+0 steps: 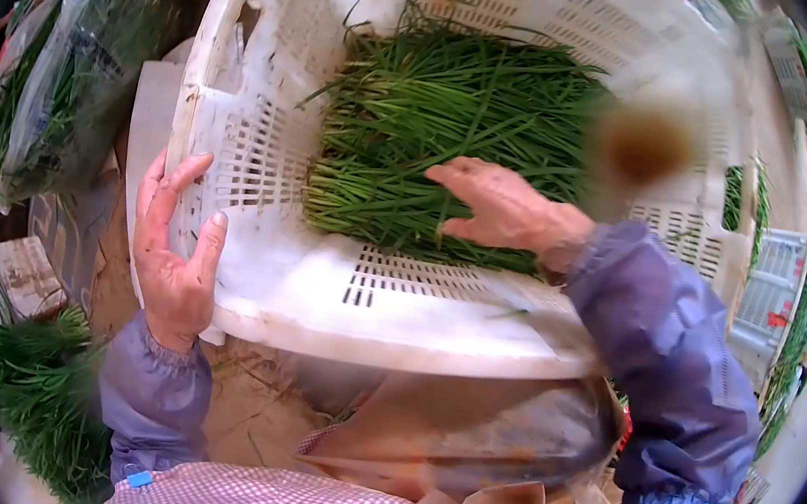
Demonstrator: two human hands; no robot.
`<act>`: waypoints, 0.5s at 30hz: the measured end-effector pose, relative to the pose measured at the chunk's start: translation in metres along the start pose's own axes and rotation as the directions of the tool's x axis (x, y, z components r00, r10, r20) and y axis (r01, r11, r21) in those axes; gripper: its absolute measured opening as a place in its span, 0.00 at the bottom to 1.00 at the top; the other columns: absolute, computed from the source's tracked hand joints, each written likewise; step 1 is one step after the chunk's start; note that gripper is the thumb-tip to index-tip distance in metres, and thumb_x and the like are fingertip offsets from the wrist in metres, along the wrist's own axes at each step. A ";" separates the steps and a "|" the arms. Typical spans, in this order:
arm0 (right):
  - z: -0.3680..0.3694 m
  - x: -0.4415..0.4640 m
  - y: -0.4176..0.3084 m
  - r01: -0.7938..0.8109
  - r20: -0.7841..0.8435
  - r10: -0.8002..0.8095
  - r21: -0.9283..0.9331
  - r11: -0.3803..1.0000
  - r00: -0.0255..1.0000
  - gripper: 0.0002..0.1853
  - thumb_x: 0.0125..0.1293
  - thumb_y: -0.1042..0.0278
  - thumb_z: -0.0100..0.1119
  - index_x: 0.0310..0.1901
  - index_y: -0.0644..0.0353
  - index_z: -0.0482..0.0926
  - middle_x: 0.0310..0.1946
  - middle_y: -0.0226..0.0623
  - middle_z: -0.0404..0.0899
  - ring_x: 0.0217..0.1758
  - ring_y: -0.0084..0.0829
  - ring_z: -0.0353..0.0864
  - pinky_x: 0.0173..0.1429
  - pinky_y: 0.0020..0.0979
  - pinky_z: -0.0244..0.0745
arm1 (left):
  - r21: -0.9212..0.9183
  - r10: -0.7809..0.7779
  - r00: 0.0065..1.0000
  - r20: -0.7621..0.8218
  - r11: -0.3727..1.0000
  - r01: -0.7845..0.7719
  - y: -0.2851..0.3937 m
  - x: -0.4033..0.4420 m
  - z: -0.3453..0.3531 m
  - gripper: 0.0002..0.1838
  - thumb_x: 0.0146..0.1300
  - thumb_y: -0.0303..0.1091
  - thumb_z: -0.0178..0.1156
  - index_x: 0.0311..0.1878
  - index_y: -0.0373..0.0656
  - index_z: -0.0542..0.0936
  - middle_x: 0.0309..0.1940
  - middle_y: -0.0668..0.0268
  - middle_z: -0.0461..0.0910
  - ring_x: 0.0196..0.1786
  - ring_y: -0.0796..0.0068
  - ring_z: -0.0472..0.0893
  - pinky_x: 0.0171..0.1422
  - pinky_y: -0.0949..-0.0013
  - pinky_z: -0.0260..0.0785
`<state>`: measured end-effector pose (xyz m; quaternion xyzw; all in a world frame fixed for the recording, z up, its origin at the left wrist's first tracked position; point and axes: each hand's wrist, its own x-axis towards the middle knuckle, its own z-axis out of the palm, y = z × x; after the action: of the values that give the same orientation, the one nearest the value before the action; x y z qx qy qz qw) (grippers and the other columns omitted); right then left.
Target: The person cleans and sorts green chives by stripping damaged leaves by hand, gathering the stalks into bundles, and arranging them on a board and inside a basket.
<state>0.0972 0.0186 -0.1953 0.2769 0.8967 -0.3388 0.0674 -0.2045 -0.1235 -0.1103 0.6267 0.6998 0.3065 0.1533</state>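
A white plastic basket [413,339] with slotted walls stands in front of me. Inside it lies a thick layer of long, thin green leaves that look like garlic chives [442,106], their paler stem ends toward the left. My right hand [509,210] reaches over the front wall and rests on the chives, fingers stretched and thumb apart, gripping nothing. At the basket's left front corner, my left hand [178,265] lies against the rim with its thumb and fingers spread. Purple sleeves cover both forearms.
Bagged greens [93,73] stand at the upper left, and loose greens [44,389] lie at the lower left. A brownish plastic sheet [483,423] is below the basket's front edge. On the right is another pale crate [770,287]. A brown blur hides part of the basket's right side.
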 end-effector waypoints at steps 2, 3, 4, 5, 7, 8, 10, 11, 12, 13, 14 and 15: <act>0.043 0.026 0.009 0.091 0.001 -0.091 -0.005 0.996 0.996 0.38 0.53 0.61 0.66 0.63 0.70 0.62 0.58 0.55 0.67 0.63 0.49 0.65 0.66 0.41 0.62 | -0.070 -0.040 0.999 -0.021 0.997 0.038 0.002 0.000 0.003 0.22 0.55 0.26 0.57 0.56 0.40 0.74 0.62 0.49 0.65 0.68 0.55 0.62 0.71 0.59 0.51; 0.057 0.034 0.006 0.086 0.004 -0.086 -0.119 0.989 0.996 0.42 0.53 0.59 0.67 0.64 0.70 0.58 0.59 0.55 0.65 0.65 0.50 0.62 0.67 0.43 0.60 | -0.144 -0.060 0.997 -0.048 0.988 0.053 0.003 0.000 0.003 0.22 0.54 0.26 0.57 0.54 0.39 0.76 0.60 0.45 0.66 0.67 0.52 0.63 0.70 0.58 0.53; 0.069 0.037 0.006 0.076 0.003 -0.077 -0.235 0.969 0.997 0.45 0.52 0.58 0.68 0.66 0.70 0.55 0.61 0.56 0.62 0.66 0.51 0.59 0.68 0.45 0.57 | -0.141 -0.073 0.997 -0.041 0.988 0.066 0.001 0.000 0.003 0.22 0.54 0.26 0.57 0.54 0.39 0.76 0.60 0.45 0.66 0.67 0.52 0.63 0.70 0.58 0.53; 0.074 0.036 0.000 0.078 0.013 -0.077 -0.228 0.970 0.997 0.45 0.52 0.58 0.68 0.66 0.70 0.55 0.61 0.56 0.62 0.66 0.51 0.59 0.68 0.45 0.57 | -0.145 -0.053 0.997 -0.048 0.988 0.046 0.001 0.000 0.002 0.21 0.53 0.26 0.58 0.54 0.39 0.76 0.60 0.44 0.66 0.67 0.52 0.63 0.70 0.58 0.53; 0.081 0.032 -0.009 0.002 0.181 0.049 -0.270 0.963 0.982 0.49 0.51 0.56 0.69 0.69 0.65 0.51 0.61 0.55 0.60 0.68 0.50 0.57 0.71 0.44 0.54 | -0.151 -0.040 0.998 -0.057 0.988 0.031 0.000 0.000 0.003 0.21 0.53 0.27 0.58 0.53 0.39 0.77 0.60 0.43 0.66 0.66 0.51 0.63 0.69 0.57 0.53; 0.083 0.032 -0.010 0.001 0.179 0.050 -0.275 0.961 0.983 0.50 0.51 0.56 0.70 0.70 0.63 0.49 0.61 0.57 0.60 0.66 0.52 0.58 0.70 0.44 0.54 | -0.132 -0.032 0.998 -0.060 0.991 0.024 0.000 0.000 0.002 0.21 0.53 0.27 0.58 0.53 0.39 0.77 0.60 0.44 0.66 0.66 0.51 0.64 0.69 0.57 0.53; 0.087 0.032 -0.011 0.016 0.103 0.026 -0.395 0.919 0.994 0.51 0.51 0.56 0.70 0.70 0.62 0.48 0.61 0.57 0.60 0.65 0.53 0.59 0.70 0.45 0.54 | -0.109 -0.026 0.998 -0.059 0.994 0.020 0.001 0.000 0.002 0.21 0.52 0.27 0.58 0.52 0.39 0.77 0.60 0.44 0.66 0.66 0.51 0.64 0.69 0.57 0.54; 0.090 0.033 -0.010 0.016 0.021 -0.007 -0.513 0.858 1.000 0.52 0.51 0.56 0.71 0.71 0.60 0.47 0.61 0.57 0.60 0.64 0.53 0.60 0.70 0.46 0.55 | -0.133 -0.030 0.998 -0.056 0.991 0.023 0.003 0.001 0.002 0.20 0.52 0.27 0.58 0.52 0.39 0.77 0.60 0.44 0.66 0.66 0.51 0.64 0.69 0.57 0.54; 0.096 0.035 -0.007 0.016 0.020 -0.007 -0.509 0.861 1.000 0.52 0.51 0.56 0.71 0.71 0.60 0.47 0.61 0.57 0.60 0.64 0.53 0.60 0.70 0.46 0.55 | -0.155 -0.033 0.998 -0.052 0.988 0.025 0.003 0.002 0.003 0.20 0.52 0.27 0.58 0.51 0.39 0.77 0.60 0.43 0.66 0.66 0.51 0.64 0.69 0.56 0.54; 0.105 0.038 -0.005 -0.001 -0.037 -0.023 -0.550 0.835 0.999 0.52 0.50 0.60 0.70 0.71 0.60 0.45 0.61 0.58 0.60 0.62 0.54 0.62 0.67 0.47 0.57 | -0.151 -0.032 0.998 -0.045 0.988 0.025 0.003 0.002 0.003 0.20 0.52 0.27 0.58 0.51 0.39 0.77 0.60 0.43 0.66 0.66 0.51 0.64 0.69 0.56 0.54; 0.106 0.040 -0.007 -0.022 -0.093 -0.041 -0.588 0.808 0.995 0.52 0.50 0.63 0.69 0.72 0.59 0.44 0.60 0.58 0.61 0.59 0.54 0.64 0.65 0.48 0.59 | -0.148 -0.031 0.998 -0.050 0.989 0.023 0.003 0.001 0.002 0.20 0.52 0.27 0.58 0.51 0.39 0.77 0.60 0.44 0.66 0.66 0.52 0.64 0.69 0.56 0.54; 0.107 0.043 -0.008 -0.024 -0.095 -0.039 -0.584 0.811 0.995 0.52 0.50 0.63 0.69 0.72 0.59 0.44 0.60 0.58 0.61 0.59 0.54 0.64 0.65 0.48 0.59 | -0.145 -0.030 0.998 -0.058 0.989 0.021 0.002 0.001 0.003 0.19 0.52 0.27 0.58 0.51 0.39 0.77 0.60 0.44 0.66 0.66 0.52 0.64 0.69 0.56 0.54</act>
<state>0.0496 -0.0358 -0.2852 0.2561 0.9607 -0.0325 0.1020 -0.2012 -0.1217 -0.1106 0.5954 0.6881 0.3731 0.1811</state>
